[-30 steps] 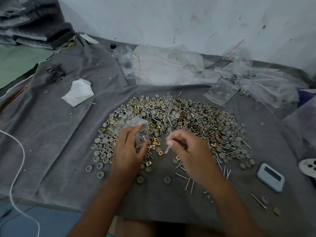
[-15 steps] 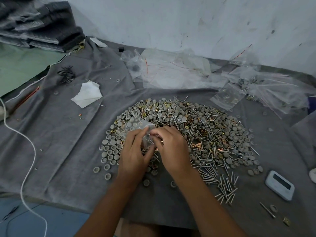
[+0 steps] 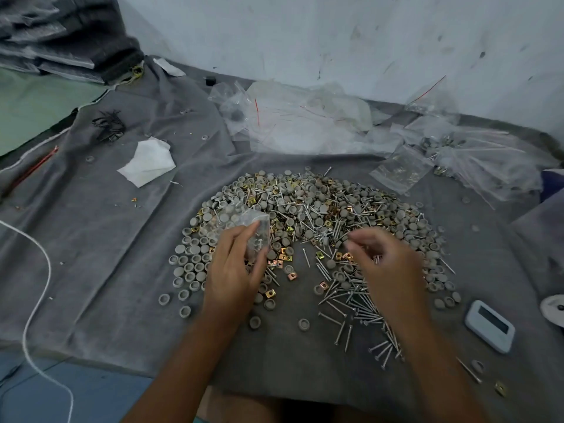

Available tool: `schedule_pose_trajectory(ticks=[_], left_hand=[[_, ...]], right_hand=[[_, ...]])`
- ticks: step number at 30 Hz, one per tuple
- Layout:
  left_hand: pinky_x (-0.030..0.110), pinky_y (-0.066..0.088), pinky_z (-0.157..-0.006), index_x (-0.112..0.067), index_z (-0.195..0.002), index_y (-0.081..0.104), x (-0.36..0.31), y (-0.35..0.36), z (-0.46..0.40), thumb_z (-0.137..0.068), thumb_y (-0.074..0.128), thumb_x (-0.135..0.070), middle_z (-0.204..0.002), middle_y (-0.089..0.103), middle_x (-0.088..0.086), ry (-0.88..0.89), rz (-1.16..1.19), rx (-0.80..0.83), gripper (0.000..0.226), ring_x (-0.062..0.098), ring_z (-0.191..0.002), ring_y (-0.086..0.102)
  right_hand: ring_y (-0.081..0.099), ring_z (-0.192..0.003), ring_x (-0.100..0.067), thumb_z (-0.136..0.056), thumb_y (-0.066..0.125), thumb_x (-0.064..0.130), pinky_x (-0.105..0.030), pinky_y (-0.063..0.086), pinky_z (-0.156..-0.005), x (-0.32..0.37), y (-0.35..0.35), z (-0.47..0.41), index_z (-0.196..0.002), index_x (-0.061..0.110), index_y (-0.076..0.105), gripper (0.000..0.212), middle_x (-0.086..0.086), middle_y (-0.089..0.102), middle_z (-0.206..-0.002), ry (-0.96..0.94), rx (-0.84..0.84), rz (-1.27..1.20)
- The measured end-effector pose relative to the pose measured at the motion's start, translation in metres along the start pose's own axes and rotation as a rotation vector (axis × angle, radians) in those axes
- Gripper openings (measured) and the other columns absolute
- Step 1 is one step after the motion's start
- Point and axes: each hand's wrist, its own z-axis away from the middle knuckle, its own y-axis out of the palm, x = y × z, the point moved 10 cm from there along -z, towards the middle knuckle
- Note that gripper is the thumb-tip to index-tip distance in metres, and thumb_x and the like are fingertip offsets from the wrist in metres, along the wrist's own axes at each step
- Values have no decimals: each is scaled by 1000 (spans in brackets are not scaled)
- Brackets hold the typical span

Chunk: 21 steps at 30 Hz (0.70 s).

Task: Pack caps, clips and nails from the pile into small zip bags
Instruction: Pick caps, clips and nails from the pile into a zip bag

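Underneath everything lies a wrinkled grey cloth (image 3: 91, 239), and across its middle spreads the pile (image 3: 320, 215) — round grey caps, brass-coloured square clips and silver nails all mixed together. Behind the pile, along the wall, sits a heap of clear plastic bags (image 3: 305, 123), some with red strips, and to the right of it a spread of filled zip bags (image 3: 476, 166). A crumpled white tissue (image 3: 149, 161) lies well to the left, and a small white timer-like device (image 3: 489, 325) rests near the right edge. The left hand (image 3: 232, 270) grips a small clear zip bag (image 3: 247, 227) between thumb and curled fingers, held up over the pile's left side with small parts inside. The right hand (image 3: 387, 267) hovers over loose nails (image 3: 360, 309), motion-blurred — fingertips drawn together, though whether they pinch anything I cannot tell.
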Motion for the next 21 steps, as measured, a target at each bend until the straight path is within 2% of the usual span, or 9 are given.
schedule_pose_trajectory(ticks=[2, 4, 6, 9, 16, 19, 21], left_hand=[[4, 31, -97, -5, -134, 56, 3, 1, 0, -90, 70, -14, -117, 56, 7, -29, -4, 15, 47, 0, -95, 45], [-1, 24, -98, -5, -135, 56, 4, 3, 0, -90, 70, -12, -119, 55, 8, -45, -8, 31, 48, -3, -102, 40], [-2, 25, -96, -5, -134, 56, 4, 3, -1, -90, 71, -12, -116, 55, 7, -46, -6, 33, 48, -2, -97, 41], [-2, 27, -92, -4, -133, 57, 1, 3, -1, -89, 73, -12, -112, 54, 6, -37, -6, 44, 48, 2, -87, 44], [-3, 29, -89, -6, -134, 56, 1, 4, 0, -87, 74, -12, -110, 53, 4, -47, -16, 62, 51, 2, -81, 43], [-2, 29, -89, -6, -134, 55, -1, 4, 0, -87, 74, -12, -109, 53, 4, -31, -19, 51, 51, 1, -81, 42], [2, 32, -88, -6, -135, 55, 0, 4, 0, -87, 73, -13, -111, 53, 4, -31, -22, 52, 51, 1, -81, 42]], right_hand=[[62, -86, 5, -91, 71, 30, -19, 47, -68, -46, -24, 8, -100, 42, 62, 18, 21, 68, -99, 167, 90, 130], [61, -89, -4, -89, 75, 30, -26, 47, -74, -84, -22, 25, -111, 35, 64, 25, 14, 68, -108, 321, 314, 296], [56, -84, -1, -87, 77, 35, -20, 42, -69, -96, -16, 40, -111, 37, 63, 28, 17, 65, -102, 351, 418, 408], [56, -80, 7, -85, 79, 31, -18, 41, -66, -88, -11, 44, -99, 38, 64, 22, 19, 67, -92, 299, 346, 350], [58, -74, 10, -90, 72, 25, -7, 37, -58, -85, -5, 45, -105, 33, 65, 18, 23, 64, -83, 266, 300, 370], [60, -73, 5, -92, 71, 27, -11, 40, -58, -87, -2, 45, -108, 29, 65, 18, 20, 64, -83, 299, 301, 366], [59, -71, 3, -92, 70, 29, -17, 45, -58, -86, -3, 43, -103, 31, 66, 12, 18, 63, -82, 310, 276, 390]])
